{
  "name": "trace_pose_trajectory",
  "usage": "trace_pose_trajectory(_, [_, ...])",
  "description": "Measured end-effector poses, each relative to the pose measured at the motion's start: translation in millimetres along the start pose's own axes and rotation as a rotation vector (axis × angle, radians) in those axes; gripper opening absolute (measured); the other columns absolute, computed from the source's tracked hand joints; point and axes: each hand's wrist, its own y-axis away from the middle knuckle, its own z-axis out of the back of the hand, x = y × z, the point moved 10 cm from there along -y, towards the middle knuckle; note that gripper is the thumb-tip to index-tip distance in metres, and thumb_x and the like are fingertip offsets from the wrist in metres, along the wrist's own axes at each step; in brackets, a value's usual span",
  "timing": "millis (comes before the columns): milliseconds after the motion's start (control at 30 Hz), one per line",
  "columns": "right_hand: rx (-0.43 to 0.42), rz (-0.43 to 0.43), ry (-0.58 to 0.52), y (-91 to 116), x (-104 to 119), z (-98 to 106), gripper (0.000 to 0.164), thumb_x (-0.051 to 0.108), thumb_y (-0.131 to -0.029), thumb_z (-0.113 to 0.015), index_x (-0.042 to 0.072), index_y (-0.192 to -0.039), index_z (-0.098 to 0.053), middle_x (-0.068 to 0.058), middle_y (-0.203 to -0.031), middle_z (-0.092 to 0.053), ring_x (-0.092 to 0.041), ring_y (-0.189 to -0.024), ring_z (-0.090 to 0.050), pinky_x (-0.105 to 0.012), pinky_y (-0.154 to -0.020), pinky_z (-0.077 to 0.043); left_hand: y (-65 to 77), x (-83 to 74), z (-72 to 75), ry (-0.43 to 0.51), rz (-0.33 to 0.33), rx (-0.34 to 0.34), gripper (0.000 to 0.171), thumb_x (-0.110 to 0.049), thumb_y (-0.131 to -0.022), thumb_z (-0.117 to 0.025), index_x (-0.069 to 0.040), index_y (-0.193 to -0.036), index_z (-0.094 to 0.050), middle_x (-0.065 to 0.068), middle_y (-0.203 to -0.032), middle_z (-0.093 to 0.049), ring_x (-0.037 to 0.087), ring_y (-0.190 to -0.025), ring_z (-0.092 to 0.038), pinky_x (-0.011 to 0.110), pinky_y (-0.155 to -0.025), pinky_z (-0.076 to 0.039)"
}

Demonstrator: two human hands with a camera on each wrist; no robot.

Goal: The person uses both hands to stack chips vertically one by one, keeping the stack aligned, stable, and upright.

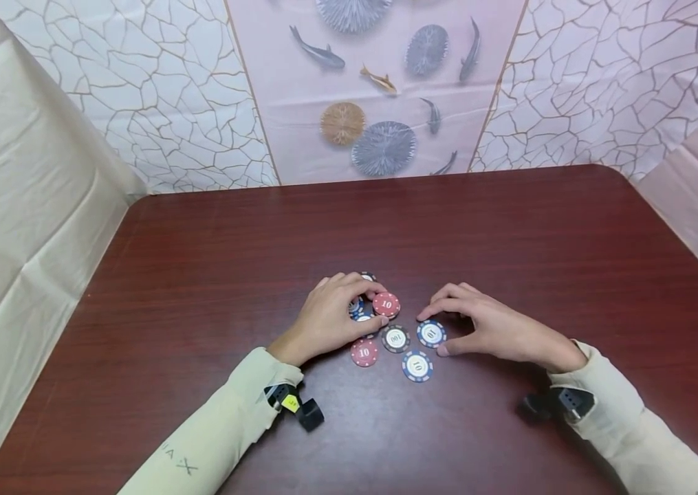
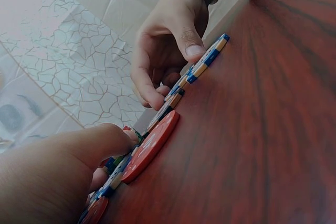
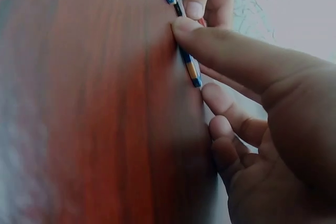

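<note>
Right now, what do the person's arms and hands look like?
The left hand and right hand are bare. The left sleeve and right sleeve are pale cream with dark markings. Each sleeve ends by a black device, the left one with a yellow label.

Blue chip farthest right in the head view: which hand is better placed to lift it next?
Probably the right hand: its fingers and thumb lie on opposite sides of that blue chip. The left hand is farther off and holds a red chip.

Cloth-screened indoor booth, dark red table (image 1: 231,240), fish-patterned backdrop (image 1: 379,89), pale sheet (image 1: 20,206) at left
</note>
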Motion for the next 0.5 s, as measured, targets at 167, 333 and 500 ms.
trace_pose_trajectory(167, [-0.022, 0.004, 0.031, 3.8, 4.9, 2.0, 0.04, 0.025, -0.087, -0.089, 0.028, -0.123, -0.075, 0.012, -0.119, -0.061, -0.014, -0.115, -0.05, -0.039, -0.097, -0.044, -1.6, -3.4, 0.4, -0.003, -0.017, 0.0, 0.04, -0.042, -0.088, -0.083, -0.029, -0.125, -0.074, -0.009, -0.113, -0.068, 0.015, -0.109, -0.061, 0.041, -0.098, -0.046])
trace_pose_trajectory(333, [-0.023, -0.007, 0.04, 4.0, 7.4, 1.8, 0.037, 0.024, -0.087, -0.089, 0.027, -0.121, -0.074, 0.011, -0.118, -0.06, -0.016, -0.115, -0.051, -0.041, -0.098, -0.044, -1.6, -4.9, 1.3, 0.002, -0.027, -0.011, 0.039, -0.041, -0.088, -0.083, -0.029, -0.124, -0.074, -0.009, -0.111, -0.068, 0.015, -0.105, -0.061, 0.041, -0.096, -0.046])
trace_pose_trajectory(500, [0.009, -0.018, 0.039, 3.4, 8.6, -2.1, 0.034, 0.024, -0.089, -0.087, 0.024, -0.119, -0.072, 0.009, -0.117, -0.06, -0.016, -0.113, -0.055, -0.041, -0.098, -0.048, 0.5, -4.2, 0.4, 0.007, -0.016, -0.015, 0.039, -0.041, -0.088, -0.083, -0.029, -0.124, -0.075, -0.009, -0.113, -0.068, 0.015, -0.105, -0.06, 0.041, -0.097, -0.045])
